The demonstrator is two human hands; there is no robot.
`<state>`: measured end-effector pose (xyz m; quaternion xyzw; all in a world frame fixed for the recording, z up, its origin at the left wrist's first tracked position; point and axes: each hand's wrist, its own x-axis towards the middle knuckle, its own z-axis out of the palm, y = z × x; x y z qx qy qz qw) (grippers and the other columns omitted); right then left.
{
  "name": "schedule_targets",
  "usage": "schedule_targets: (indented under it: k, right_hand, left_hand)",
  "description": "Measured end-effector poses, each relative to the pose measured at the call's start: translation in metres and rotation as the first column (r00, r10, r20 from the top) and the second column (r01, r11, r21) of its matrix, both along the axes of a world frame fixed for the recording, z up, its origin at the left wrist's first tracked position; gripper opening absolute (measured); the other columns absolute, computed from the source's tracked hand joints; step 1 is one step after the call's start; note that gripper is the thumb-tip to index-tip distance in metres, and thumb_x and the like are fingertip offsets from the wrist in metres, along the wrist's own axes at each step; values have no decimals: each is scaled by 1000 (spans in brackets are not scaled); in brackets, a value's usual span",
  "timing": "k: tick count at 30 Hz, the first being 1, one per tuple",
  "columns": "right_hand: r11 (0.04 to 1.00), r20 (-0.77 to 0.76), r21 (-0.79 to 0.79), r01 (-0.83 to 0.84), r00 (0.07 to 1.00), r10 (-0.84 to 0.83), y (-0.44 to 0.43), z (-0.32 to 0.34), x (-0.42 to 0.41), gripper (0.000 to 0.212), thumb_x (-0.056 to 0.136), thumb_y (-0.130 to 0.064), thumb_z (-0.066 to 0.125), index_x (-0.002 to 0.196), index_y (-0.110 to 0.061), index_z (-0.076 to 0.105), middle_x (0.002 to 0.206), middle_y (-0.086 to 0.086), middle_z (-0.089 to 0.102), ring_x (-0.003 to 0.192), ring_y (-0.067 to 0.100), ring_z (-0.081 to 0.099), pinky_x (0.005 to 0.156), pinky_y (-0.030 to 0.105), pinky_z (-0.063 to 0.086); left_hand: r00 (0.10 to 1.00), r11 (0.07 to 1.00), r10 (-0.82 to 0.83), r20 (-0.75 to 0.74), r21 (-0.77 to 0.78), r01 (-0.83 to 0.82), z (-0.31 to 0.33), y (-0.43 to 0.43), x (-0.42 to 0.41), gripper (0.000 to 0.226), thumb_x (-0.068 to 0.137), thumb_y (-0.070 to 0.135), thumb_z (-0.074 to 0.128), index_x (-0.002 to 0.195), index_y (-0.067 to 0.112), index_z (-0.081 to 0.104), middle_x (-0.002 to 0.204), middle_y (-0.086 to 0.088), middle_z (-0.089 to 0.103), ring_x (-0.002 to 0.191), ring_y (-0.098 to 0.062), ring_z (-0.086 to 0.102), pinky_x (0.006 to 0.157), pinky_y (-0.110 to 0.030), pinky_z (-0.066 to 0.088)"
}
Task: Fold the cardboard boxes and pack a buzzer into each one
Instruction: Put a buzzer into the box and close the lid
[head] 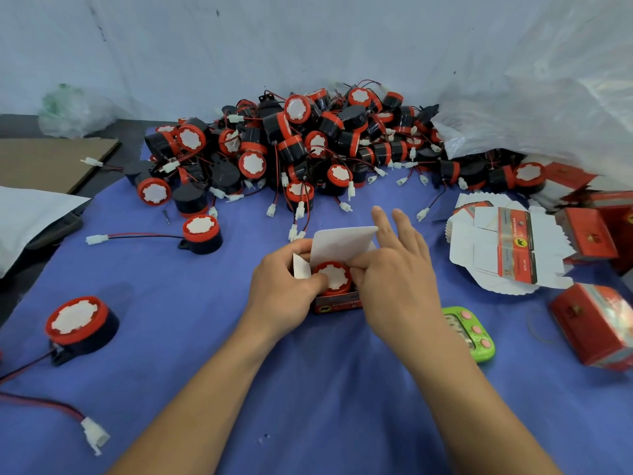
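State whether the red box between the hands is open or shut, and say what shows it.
Open. The red box has its white lid flap standing up, unfolded, and the buzzer shows inside, uncovered.

Blue cloth (342,406) bears buzzer heap (308,142), flat boxes (507,248), green timer (476,337)

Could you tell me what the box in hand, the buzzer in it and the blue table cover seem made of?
Box: thin card, printed glossy red outside, plain white on its raised flap. Buzzer: likely moulded plastic, smooth red rim; white face perhaps a sticker. Table cover: apparently matt blue cloth, softly creased.
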<state>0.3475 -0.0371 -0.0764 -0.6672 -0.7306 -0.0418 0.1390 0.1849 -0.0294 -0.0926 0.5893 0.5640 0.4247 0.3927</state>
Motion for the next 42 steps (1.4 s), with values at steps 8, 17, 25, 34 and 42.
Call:
schedule_targets:
  k: [8, 17, 25, 34, 42]
  right_hand:
    - [989, 32, -147, 7, 999, -3, 2, 0, 3, 19, 99, -26, 54, 99, -34, 71, 157, 2, 35, 140, 28, 36, 96, 40, 39]
    - [983, -609, 28, 180, 783, -126, -11, -12, -11, 23, 88, -16, 66, 103, -32, 71, 89, -9, 73, 85, 20, 63, 69, 25, 39]
    - [1000, -960, -26, -8, 278, -22, -19, -5, 10, 15, 81, -17, 54, 82, -31, 49, 90, -3, 77, 76, 22, 62, 73, 42, 49]
    - [992, -994, -86, -98, 72, -79, -13, -7, 18, 16, 100, -13, 61, 85, -16, 57, 77, 3, 74, 66, 11, 63, 63, 22, 49]
    - [984, -989, -122, -130, 95, -110, -11, -9, 14, 22, 96, -13, 70, 116, -18, 61, 91, 1, 80, 69, 10, 66, 61, 18, 50]
  left_hand:
    - [1000, 1000, 16, -4, 8, -16, -4, 0, 0, 52, 69, 29, 69, 120, 38, 70, 102, 15, 77, 95, -12, 72, 87, -45, 60]
    - [996, 1000, 15, -92, 1, -15, -13, 0, 11, 29, 78, 42, 59, 106, 37, 64, 91, 24, 71, 89, 7, 63, 68, -12, 46]
    - [983, 995, -43, -178, 82, 59, -17, -4, 14, 37, 98, 18, 49, 130, 37, 51, 104, 20, 66, 96, 0, 60, 74, -14, 47]
    - [964, 991, -95, -249, 71, 116, -13, -8, 11, 50, 89, 37, 38, 139, 39, 41, 103, 11, 66, 90, -17, 62, 80, -45, 52]
    - [974, 945, 107, -198, 326, -38, -18, -14, 13, 45, 100, 57, 48, 141, 40, 47, 118, 20, 65, 105, -8, 60, 83, -31, 47]
